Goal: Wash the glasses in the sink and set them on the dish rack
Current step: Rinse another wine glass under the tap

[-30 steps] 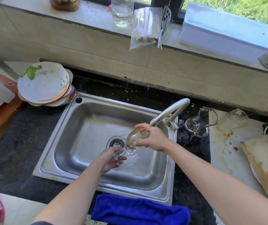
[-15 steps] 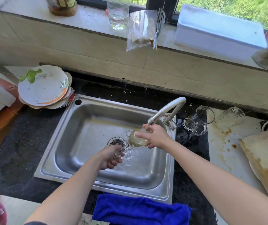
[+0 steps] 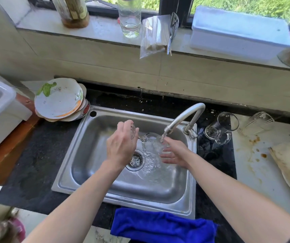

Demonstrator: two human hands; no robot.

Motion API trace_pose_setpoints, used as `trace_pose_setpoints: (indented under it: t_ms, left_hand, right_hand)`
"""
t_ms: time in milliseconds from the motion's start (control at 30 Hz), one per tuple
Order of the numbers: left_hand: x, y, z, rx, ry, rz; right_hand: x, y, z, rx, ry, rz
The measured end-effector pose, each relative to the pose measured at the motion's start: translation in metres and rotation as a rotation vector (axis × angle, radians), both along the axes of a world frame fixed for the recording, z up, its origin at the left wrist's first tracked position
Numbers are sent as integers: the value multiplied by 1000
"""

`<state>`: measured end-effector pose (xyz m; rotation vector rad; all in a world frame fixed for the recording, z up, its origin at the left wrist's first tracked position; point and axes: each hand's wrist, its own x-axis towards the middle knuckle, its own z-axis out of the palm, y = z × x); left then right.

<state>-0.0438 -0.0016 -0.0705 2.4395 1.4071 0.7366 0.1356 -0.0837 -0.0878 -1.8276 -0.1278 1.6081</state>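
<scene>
From where I stand, the sink (image 3: 140, 204) fills the middle of the frame. Left of centre, the left hand (image 3: 121, 146) has its grip on the foot of a stemmed glass (image 3: 152, 137), fingers wrapped over the disc. The thumb is hidden, so I judge that hold rather than see it outright. The glass lies sideways over the drain, its bowl under the stream from the faucet (image 3: 184, 116).

Just right of that, the right hand (image 3: 174, 153) is released, fingers straight and spread against the wet bowl, rubbing rather than clutching.

I'd reckon this glass is light, rigid, thin-walled and very slippery under running water. The stem looks like the weak point, so a twist between foot and bowl could snap it. It is safer to cup the bowl and pinch low on the stem.

Right of the sink, two more glasses (image 3: 219, 128) lie on the bench (image 3: 263, 172).
</scene>
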Motion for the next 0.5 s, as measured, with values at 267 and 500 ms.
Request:
trace_pose_setpoints:
  t_ms: [267, 500]
  left_hand:
    - [7, 10, -60, -1117, -554, 381]
    - [40, 14, -86, -1763, -488, 506]
  right_hand:
    - [-7, 5, 13, 274, -414, 93]
    - [0, -15, 17, 605, -995, 629]
